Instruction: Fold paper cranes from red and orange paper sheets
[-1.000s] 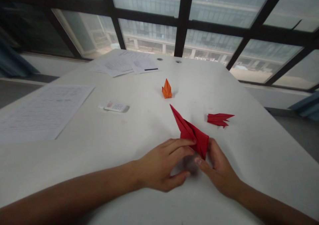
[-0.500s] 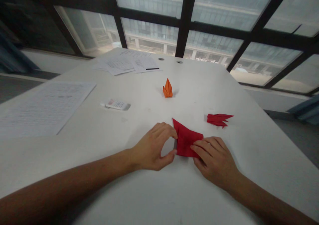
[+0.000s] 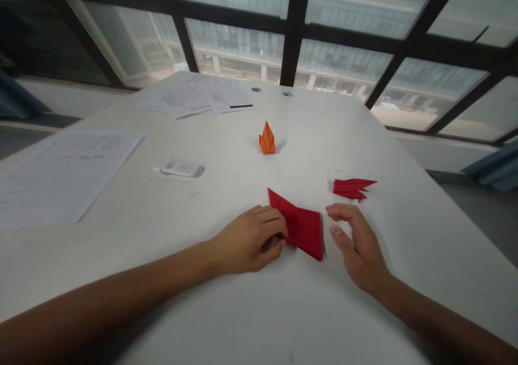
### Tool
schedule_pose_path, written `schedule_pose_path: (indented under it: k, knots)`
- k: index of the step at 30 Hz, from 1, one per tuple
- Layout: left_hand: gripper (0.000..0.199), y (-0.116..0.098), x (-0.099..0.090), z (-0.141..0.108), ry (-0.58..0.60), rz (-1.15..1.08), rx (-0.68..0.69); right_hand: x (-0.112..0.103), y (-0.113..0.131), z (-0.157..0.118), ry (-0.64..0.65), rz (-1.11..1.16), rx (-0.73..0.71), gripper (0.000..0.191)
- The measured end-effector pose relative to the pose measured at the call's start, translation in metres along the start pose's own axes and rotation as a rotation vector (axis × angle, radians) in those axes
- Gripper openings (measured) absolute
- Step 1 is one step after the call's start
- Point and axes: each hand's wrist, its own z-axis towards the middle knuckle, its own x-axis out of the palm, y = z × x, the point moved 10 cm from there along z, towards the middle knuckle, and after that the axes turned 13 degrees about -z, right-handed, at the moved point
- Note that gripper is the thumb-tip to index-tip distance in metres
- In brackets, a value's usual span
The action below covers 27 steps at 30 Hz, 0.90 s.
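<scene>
A folded red paper (image 3: 305,226) lies on the white table (image 3: 243,311), one pointed corner toward the upper left. My left hand (image 3: 257,238) grips its left edge, fingers and thumb curled together there; the fingertips partly cover the paper. Just right of the paper, my right hand (image 3: 358,246) is open, thumb and forefinger apart with nothing between them. Beyond that hand rests a red folded piece with several points (image 3: 354,188). An orange folded paper figure (image 3: 267,139) stands upright farther back, near the middle.
A white tube-like item with printing (image 3: 180,167) lies left of centre. One printed sheet (image 3: 68,171) is at the left, and several overlapping sheets (image 3: 198,98) are at the back left. Dark-framed windows rise behind the table's far edge.
My right hand has let go of the red paper and moved right, its fingers opening. My left hand has closed on the left edge. The red paper has turned slightly. The camera view has shifted a little.
</scene>
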Motion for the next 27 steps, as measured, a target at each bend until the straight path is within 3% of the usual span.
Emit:
schedule_pose_path:
  k: [5,13,20,24,27]
  knots:
    - [0.005,0.018,-0.012,0.000,-0.100,-0.207,-0.118,0.002,-0.011,0.003,-0.010,0.075,0.072,0.022]
    - [0.028,0.037,-0.014,0.000,-0.119,-0.532,-0.280,0.008,-0.005,0.002,0.036,-0.046,0.069,0.031]
    - [0.031,0.033,-0.023,-0.003,-0.233,-0.386,-0.307,0.019,0.001,0.004,0.131,-0.324,0.016,0.026]
    - [0.012,0.024,-0.023,-0.001,-0.255,-0.284,-0.321,0.020,0.009,0.005,0.123,-0.291,0.038,0.012]
    - [0.040,0.024,-0.018,0.003,-0.232,-0.229,-0.397,0.027,0.021,0.003,0.170,-0.204,0.050,0.015]
